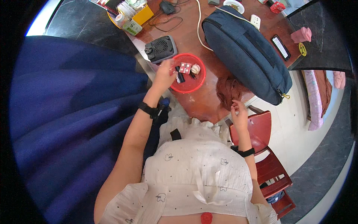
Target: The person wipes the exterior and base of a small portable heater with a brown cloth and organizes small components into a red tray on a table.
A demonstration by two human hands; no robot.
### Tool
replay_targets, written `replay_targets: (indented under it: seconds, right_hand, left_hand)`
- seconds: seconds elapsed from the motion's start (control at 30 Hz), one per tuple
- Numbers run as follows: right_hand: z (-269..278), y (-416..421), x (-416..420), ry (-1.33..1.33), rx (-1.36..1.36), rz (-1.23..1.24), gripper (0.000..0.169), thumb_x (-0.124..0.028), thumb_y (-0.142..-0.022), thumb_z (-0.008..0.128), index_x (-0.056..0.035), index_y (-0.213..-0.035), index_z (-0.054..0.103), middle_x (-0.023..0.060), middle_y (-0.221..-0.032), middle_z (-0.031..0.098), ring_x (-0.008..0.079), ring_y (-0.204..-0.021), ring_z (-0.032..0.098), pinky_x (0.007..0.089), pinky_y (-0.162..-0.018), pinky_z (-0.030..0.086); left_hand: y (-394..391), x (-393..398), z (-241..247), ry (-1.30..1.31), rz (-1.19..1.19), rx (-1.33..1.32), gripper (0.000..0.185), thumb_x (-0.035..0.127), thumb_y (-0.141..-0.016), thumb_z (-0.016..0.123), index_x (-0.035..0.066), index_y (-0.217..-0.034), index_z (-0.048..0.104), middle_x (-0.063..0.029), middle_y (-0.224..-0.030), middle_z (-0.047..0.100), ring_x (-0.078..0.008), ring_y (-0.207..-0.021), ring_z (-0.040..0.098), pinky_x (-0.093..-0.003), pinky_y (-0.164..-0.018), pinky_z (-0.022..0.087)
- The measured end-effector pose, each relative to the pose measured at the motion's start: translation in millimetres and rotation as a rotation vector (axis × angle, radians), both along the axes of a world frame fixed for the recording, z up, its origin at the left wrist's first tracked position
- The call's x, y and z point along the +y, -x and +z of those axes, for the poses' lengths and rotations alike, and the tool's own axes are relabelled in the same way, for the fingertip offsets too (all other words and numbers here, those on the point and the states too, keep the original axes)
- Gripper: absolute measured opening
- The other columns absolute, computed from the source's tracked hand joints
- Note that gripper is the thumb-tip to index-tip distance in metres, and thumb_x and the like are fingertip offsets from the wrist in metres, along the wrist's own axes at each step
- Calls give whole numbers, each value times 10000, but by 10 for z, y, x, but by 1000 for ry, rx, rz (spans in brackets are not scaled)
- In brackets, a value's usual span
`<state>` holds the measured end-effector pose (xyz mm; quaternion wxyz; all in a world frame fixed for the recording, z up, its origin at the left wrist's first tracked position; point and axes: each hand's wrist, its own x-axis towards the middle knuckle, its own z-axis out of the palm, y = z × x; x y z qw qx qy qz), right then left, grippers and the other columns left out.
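Observation:
My left hand [165, 74] is at the left rim of a round red plastic basket [204, 79], its thumb over the inside. Blur hides whether the fingers grip the rim. Inside the basket lie a garlic bulb [195, 69], a red-and-white card-like piece [185, 68] with round white spots, and a small black item [181, 77]. My right hand [239, 114] is by the table's front edge with its fingers loosely apart. Its fingertips are close to a crumpled brown cloth or bag [228, 91]; contact cannot be made out.
A dark blue zipped bag [243, 53] covers much of the wooden table [195, 105]. Behind the basket sits a grey-black device [161, 49]. A phone [280, 47], pink cup [300, 35], white power strip [255, 21] and mouse [167, 7] lie farther off. A red chair [258, 128] stands right.

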<state>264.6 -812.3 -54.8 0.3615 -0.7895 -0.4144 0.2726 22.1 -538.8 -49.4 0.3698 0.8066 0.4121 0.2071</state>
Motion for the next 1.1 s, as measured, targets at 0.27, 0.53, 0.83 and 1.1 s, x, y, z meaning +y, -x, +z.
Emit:
replay_targets:
  seconds: [0.27, 0.53, 0.83, 1.1]
  right_hand:
    - [145, 122, 76, 7, -272, -74, 344, -16, -793, 584, -11, -1134, 535, 183, -1084, 502, 310, -912, 552, 372, -789, 465]
    - [85, 249, -85, 151, -77, -267, 435, -61, -779, 632, -10, -1186, 487, 202, -1148, 469, 348, -1020, 513, 427, -866, 442]
    - [-245, -58, 361, 57, -491, -110, 864, -279, -662, 797, 10, -1329, 330, 286, -1248, 408, 465, -1155, 412, 482, -1018, 329]
    - [-372, 101, 832, 543, -604, -164, 862, -383, -638, 787, -223, -1371, 363, 263, -1327, 362, 437, -1221, 390, 473, -990, 376]
  left_hand:
    - [831, 965, -548, -102, 332, 268, 774, 256, -634, 795, -57, -1239, 428, -272, -1192, 473, -399, -1107, 475, -424, -975, 386]
    - [634, 1248, -577, 908, 464, -227, 843, 390, -734, 748, 110, -1347, 242, -157, -1269, 449, -323, -1155, 465, -521, -887, 413]
    - [638, 1385, -683, 997, 335, -253, 579, 242, -734, 729, 13, -1192, 460, -107, -1061, 595, -233, -946, 604, -413, -759, 515]
    - [846, 989, -404, 1063, 166, -665, 503, 52, -789, 667, 3, -1237, 445, -103, -1137, 579, -219, -1013, 593, -364, -833, 522]
